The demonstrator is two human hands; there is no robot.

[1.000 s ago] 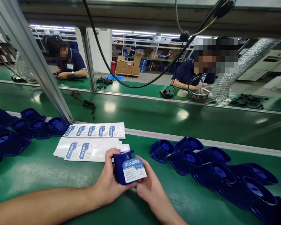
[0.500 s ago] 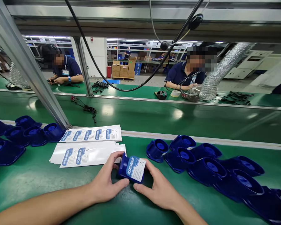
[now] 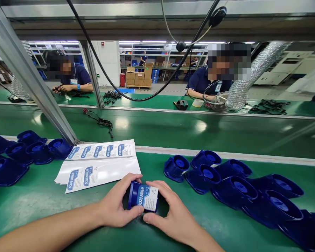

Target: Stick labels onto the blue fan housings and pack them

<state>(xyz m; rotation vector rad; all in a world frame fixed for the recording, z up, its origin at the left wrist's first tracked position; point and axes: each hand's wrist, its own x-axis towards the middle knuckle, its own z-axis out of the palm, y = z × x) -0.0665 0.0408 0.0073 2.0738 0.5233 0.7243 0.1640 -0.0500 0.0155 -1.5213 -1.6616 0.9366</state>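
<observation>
A dark blue round part (image 3: 132, 194) lies on its side just above the green table, with a blue and white label (image 3: 149, 198) on its curved face. My left hand (image 3: 120, 203) grips its flanged left end, the thumb at the label's lower edge. Around the right end curls my right hand (image 3: 170, 213), its fingers at the top and its thumb below. Behind my left hand are white label sheets (image 3: 115, 169); the front sheet bears two labels on its left side, and the one behind has a row of several.
Several blue parts (image 3: 241, 189) stand at the right, and more (image 3: 38, 150) at the left. A metal post (image 3: 42, 84) slants down beside the sheets. A black cable bundle (image 3: 105, 122) lies on the strip behind. Two people work across the bench.
Both hands and the blue part have moved slightly left and down. The part has turned, so its label sits more level. The front label sheet has shifted a little.
</observation>
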